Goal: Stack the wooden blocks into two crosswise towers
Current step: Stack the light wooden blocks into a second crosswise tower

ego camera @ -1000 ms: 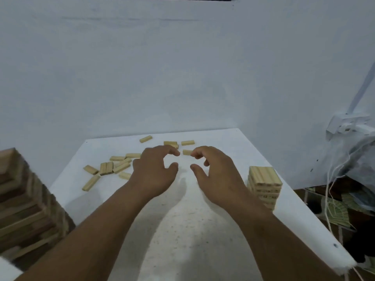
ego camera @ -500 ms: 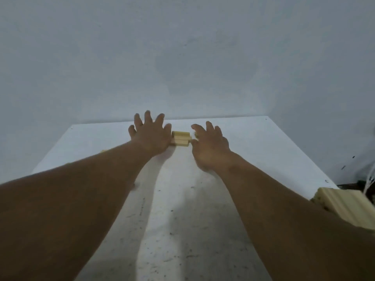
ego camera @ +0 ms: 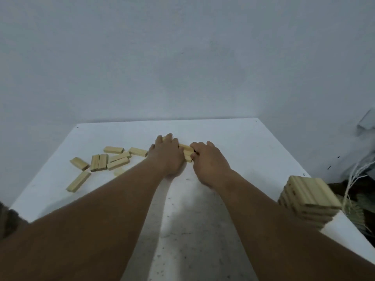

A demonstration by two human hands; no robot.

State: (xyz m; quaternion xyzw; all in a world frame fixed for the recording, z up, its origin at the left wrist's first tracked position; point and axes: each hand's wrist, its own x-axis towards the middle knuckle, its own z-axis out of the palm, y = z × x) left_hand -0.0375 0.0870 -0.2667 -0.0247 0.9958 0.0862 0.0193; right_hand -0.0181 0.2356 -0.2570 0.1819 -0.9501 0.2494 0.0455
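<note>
head view: both hands, left and right, grasp blocks left of the tower; squeeze evenly, lift them level.

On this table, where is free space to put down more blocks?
Bare: the table between the right hand and the tower, and the near middle between the forearms. Crowded: left of the left hand, among the loose blocks.
</note>
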